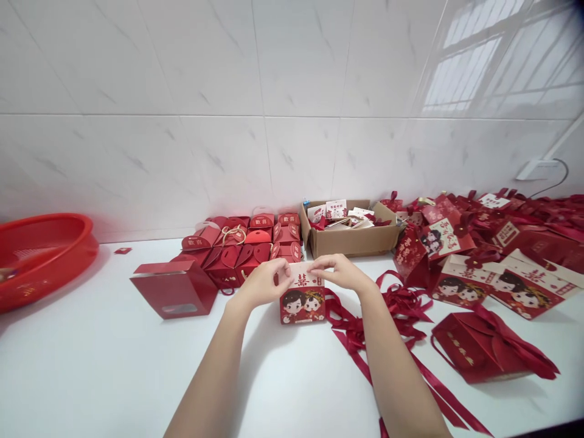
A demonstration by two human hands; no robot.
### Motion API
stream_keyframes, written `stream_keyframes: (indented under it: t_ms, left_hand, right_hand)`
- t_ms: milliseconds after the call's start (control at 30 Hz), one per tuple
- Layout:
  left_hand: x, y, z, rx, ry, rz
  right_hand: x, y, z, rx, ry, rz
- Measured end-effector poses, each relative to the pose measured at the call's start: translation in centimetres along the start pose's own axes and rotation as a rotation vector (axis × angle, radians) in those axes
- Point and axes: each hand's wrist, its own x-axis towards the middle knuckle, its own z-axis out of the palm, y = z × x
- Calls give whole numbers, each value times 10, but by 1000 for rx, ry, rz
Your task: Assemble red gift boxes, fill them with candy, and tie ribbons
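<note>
A small red and cream wedding gift box [303, 305], printed with a cartoon couple and a red double-happiness character, stands upright on the white table in front of me. My left hand [269, 283] pinches its top edge at the left corner, thumb and fingers closed. At the right end of the same edge, my right hand [342, 272] grips with thumb and fingertips. The box's back is hidden. Loose dark red ribbons [358, 325] lie beside the box, partly under my right forearm.
Several red gift boxes [250, 255] stand behind my left hand, near a larger red box [176, 292]. A cardboard box [351, 241] holds cards. Ribboned gift boxes [460, 283] crowd the right; one red box [483, 347] lies nearer. A red basin [50, 261] sits far left.
</note>
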Motion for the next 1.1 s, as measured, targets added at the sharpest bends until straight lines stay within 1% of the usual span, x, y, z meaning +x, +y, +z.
stream_keyframes:
  t_ms: [133, 200, 267, 367, 433, 533, 600, 700, 767, 867, 1000, 1100]
  left_hand:
    - [0, 5, -1, -21, 7, -27]
    - [1, 7, -3, -26, -39, -29]
    - [-1, 10, -7, -18, -112, -32]
    - [-5, 17, -14, -14, -213, -37]
    - [-9, 22, -18, -17, -263, -37]
    - [-13, 27, -22, -14, -306, -33]
    - [-13, 28, -22, -11, -318, -31]
    - [-14, 29, -21, -7, -317, -36]
    - [-14, 29, -19, -3, -302, -44]
    - [-14, 29, -17, 6, -278, -56]
    - [-13, 30, -16, 6, -271, -63]
    - [-13, 30, -17, 6, -274, -76]
  right_hand:
    - [-3, -5, -2, 26, -48, -19]
    - [-1, -3, 1, 32, -21, -27]
    - [4, 6, 6, 28, 85, -19]
    - [13, 30, 14, -23, 347, 47]
    - [17, 47, 18, -86, 470, 111]
    - [19, 67, 21, -169, 513, 165]
    - [19, 73, 20, -215, 528, 172]
    - [21, 75, 11, -268, 567, 181]
    - [23, 74, 4, -290, 587, 215]
    - [28, 72, -4, -321, 639, 304]
    - [30, 67, -10, -380, 727, 434]
    - [23, 62, -17, -425, 743, 527]
